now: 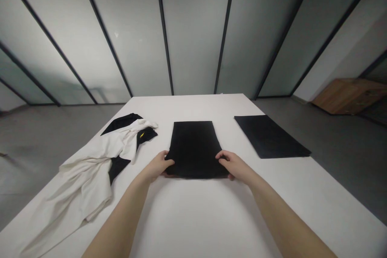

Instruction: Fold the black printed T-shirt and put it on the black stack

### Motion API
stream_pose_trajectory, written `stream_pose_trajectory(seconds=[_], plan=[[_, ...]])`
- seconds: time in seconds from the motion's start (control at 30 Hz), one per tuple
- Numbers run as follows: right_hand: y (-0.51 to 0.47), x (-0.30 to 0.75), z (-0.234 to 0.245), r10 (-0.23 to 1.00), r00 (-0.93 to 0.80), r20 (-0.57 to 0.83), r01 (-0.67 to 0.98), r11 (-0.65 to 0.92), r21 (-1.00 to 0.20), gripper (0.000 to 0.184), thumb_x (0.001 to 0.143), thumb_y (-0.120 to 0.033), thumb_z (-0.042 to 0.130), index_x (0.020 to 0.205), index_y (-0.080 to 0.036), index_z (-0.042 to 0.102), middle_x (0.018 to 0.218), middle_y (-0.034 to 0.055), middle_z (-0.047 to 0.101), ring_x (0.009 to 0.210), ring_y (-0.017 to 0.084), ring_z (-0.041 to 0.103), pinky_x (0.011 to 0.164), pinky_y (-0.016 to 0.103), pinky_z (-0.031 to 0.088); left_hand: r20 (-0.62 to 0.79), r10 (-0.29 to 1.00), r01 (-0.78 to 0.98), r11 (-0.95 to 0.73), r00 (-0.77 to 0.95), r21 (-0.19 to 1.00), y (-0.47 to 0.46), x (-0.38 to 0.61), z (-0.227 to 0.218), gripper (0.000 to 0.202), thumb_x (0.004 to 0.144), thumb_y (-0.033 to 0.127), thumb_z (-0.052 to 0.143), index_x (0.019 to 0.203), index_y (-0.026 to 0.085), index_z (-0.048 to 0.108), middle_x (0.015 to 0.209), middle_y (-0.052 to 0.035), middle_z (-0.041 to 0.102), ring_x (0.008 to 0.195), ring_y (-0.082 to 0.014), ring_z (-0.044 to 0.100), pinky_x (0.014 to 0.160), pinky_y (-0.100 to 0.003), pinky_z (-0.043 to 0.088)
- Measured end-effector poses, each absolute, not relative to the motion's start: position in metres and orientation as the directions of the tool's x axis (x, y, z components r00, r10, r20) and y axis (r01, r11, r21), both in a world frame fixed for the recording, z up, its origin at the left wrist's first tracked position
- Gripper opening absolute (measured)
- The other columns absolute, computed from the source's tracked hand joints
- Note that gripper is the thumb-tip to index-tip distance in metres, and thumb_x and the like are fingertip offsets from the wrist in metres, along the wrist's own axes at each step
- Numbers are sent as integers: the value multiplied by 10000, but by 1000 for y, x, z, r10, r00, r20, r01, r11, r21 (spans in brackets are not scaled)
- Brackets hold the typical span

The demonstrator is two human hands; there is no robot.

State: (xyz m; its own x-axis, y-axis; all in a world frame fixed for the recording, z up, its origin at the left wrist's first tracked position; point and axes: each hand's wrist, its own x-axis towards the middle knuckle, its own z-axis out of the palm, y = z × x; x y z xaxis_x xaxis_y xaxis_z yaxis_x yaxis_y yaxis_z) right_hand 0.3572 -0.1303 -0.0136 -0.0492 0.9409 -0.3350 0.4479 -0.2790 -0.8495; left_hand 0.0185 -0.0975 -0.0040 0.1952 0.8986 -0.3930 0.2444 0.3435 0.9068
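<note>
In the middle of the white table [187,217] lies a flat black rectangle that looks like a folded garment [195,149], its near edge toward me. My left hand [160,165] grips its near left corner, with the thumb on top and some fingers tucked under the edge. At the near right corner my right hand [232,165] pinches the side in the same way, fingers partly hidden beneath. The black garment looks smooth, with its near edge slightly off the table.
A crumpled white garment [90,169] lies along the table's left side, over black cloth [121,123] with a small yellow mark. To the right rests another flat black rectangle [272,137]. Frosted panels [196,28] stand behind; a wooden cabinet [347,94] is far right.
</note>
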Motion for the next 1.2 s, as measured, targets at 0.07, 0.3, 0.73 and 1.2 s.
stream_pose_trajectory(seconds=[0.07, 0.3, 0.73, 1.2], plan=[[-134, 369, -5, 873, -199, -445, 496, -302, -814, 166, 882, -342, 670, 1018, -252, 639, 634, -84, 500, 389, 76, 480, 370, 180, 364, -488, 782, 368, 355, 387, 860, -101, 6, 4, 467, 729, 360, 858, 1107, 173, 656, 956, -89, 767, 731, -227, 741, 487, -243, 543], [-136, 379, 6, 853, -258, -454, 462, -304, -834, 376, 878, -491, 709, 1166, -252, 671, 755, -35, 605, 552, 129, 587, 480, 229, 457, -557, 782, 447, 407, 280, 797, -103, 5, 1, 661, 735, 741, 793, 1025, 150, 738, 802, -72, 756, 656, -224, 707, 505, -272, 500], [-125, 350, -21, 976, -18, -217, 82, -215, -973, 552, 835, -287, 718, 1349, -250, 520, 1040, 49, 780, 950, 241, 760, 851, 382, 606, -187, 971, 207, 154, 149, 966, -95, 21, -12, 553, 745, 641, 826, 1019, 167, 752, 990, -101, 802, 979, -295, 746, 833, -360, 584], [-125, 361, -25, 963, -39, -268, 231, -252, -940, 261, 843, -378, 740, 986, -229, 581, 906, 33, 752, 868, 233, 728, 729, 324, 575, -302, 927, 308, 227, 223, 924, -97, 15, -13, 453, 730, 487, 848, 1033, 163, 751, 1086, -123, 814, 1072, -345, 750, 877, -404, 596]])
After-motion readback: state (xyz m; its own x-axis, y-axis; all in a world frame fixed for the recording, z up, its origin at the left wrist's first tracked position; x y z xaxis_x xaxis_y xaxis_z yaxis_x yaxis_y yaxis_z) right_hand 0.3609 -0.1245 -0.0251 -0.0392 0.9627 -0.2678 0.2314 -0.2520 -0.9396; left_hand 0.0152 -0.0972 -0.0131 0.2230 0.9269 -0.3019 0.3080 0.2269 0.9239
